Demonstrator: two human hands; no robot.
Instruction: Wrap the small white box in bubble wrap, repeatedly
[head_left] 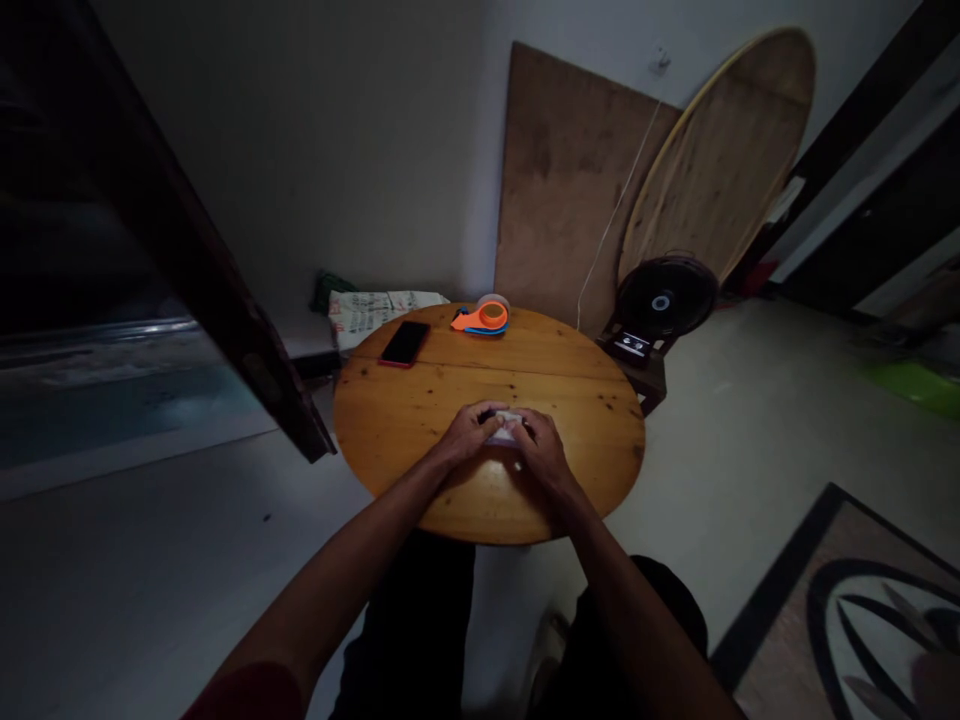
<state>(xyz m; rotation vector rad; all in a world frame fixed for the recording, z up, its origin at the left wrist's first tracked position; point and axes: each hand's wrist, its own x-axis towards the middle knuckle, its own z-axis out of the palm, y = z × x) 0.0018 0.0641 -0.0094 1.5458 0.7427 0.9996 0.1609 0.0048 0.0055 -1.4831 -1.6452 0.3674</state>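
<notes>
My left hand and my right hand meet over the middle of a round wooden table. Both have their fingers curled around a small pale object held between them; most of it is hidden and I cannot make out what it is. An orange and blue tape dispenser with a roll of tape sits at the table's far edge. A dark phone in a red case lies flat at the far left of the tabletop.
A black fan stands on the floor behind the table at right. A wooden board and a round wooden tabletop lean on the wall. A printed sack lies behind the table. A patterned rug lies at lower right.
</notes>
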